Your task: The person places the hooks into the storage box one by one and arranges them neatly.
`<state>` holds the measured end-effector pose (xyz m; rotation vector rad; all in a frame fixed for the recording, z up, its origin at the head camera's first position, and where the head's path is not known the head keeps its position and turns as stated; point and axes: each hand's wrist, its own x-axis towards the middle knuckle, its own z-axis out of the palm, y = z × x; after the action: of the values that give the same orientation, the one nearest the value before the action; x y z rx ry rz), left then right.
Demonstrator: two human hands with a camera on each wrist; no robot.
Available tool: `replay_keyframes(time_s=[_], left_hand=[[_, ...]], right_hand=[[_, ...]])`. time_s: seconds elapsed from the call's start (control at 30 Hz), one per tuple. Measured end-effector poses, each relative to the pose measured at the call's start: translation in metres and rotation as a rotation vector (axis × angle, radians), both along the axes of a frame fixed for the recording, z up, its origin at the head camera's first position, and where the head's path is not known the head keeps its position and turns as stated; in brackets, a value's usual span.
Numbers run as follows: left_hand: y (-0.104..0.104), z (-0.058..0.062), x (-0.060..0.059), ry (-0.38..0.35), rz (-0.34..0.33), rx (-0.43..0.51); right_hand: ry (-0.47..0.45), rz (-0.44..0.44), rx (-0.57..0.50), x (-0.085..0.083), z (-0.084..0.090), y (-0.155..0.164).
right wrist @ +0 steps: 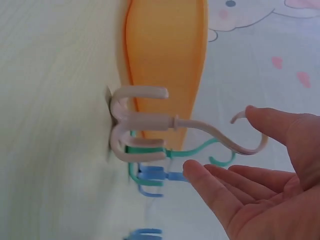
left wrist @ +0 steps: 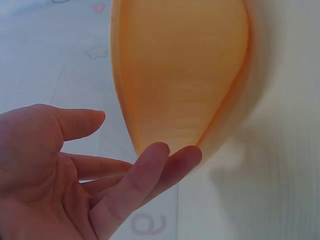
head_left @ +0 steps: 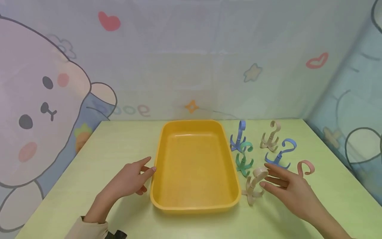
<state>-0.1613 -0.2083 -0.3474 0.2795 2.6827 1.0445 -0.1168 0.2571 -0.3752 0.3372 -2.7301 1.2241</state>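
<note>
The beige hook is stood on its claw feet just right of the yellow tray, and its curled top is touched by the thumb of the right hand, whose fingers are spread wide. It is judged light, stiff plastic (likely slick), best pinched at the stem. The left hand is held relaxed, fingertips at the tray's rim. In the right wrist view the stem is shown clearly; the pink hook is seen only from the head.
</note>
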Motion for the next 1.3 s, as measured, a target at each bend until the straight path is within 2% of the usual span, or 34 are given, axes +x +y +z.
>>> replay_keyframes(time_s=[0.23, 0.47, 0.63, 0.77, 0.97, 1.17, 1.3], left_hand=[[0.004, -0.005, -0.019, -0.095, -0.007, 0.099], [0.005, -0.011, -0.025, -0.186, -0.015, 0.209], [0.004, -0.016, -0.028, -0.229, -0.051, 0.276], [0.005, -0.017, -0.029, -0.234, -0.06, 0.285], [0.005, -0.019, -0.031, -0.229, -0.076, 0.295], [0.005, -0.021, -0.031, -0.218, -0.089, 0.304], [0.005, -0.023, -0.031, -0.221, -0.072, 0.303]], right_hand=[[-0.18, 0.077, -0.224, -0.012, -0.005, 0.0], [-0.11, 0.137, -0.373, -0.018, -0.011, -0.006], [-0.121, 0.196, -0.478, -0.019, -0.014, -0.009], [-0.145, 0.226, -0.56, -0.02, -0.017, -0.011], [-0.16, 0.199, -0.702, -0.019, -0.014, -0.014], [-0.147, 0.271, -0.839, -0.017, -0.007, -0.015], [-0.137, 0.289, -0.849, -0.016, -0.007, -0.014]])
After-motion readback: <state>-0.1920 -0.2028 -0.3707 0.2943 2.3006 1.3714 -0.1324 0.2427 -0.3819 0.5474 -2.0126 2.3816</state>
